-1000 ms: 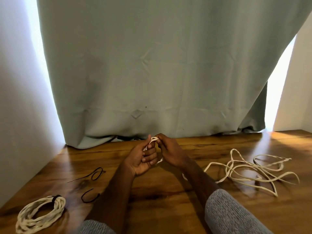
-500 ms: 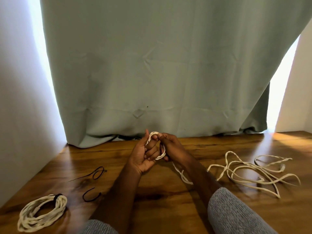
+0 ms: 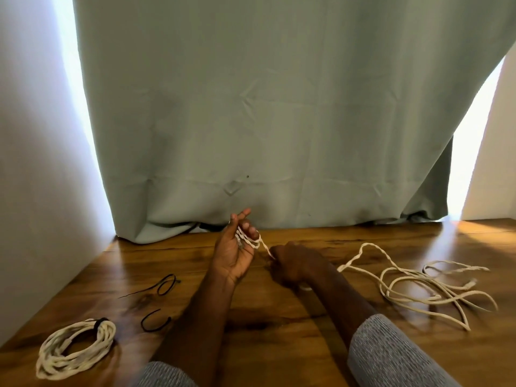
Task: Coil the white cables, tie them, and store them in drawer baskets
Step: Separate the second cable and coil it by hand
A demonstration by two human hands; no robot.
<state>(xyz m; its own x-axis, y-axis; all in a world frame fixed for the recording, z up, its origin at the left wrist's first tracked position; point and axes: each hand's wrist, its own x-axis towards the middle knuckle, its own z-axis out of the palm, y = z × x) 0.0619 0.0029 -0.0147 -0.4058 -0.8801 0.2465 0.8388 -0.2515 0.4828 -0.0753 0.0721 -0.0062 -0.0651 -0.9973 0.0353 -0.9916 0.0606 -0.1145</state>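
warm brown wooden desk (image 3: 279, 344). left hand (image 3: 233, 254) raised, grip half open as spool for thin white cable (image 3: 413, 286); right hand (image 3: 293, 265) grip pinched on strand, feeding tension.

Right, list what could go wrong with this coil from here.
1. The loose cable lies in crossed loops on the table; as the right hand pulls it in, they may tighten into a knot.
2. The coil sits on only a few fingers of the left hand, and those are barely curled; the turns could slide off.
3. The black ties lie left of both busy hands, so reaching for one may loosen the coil.
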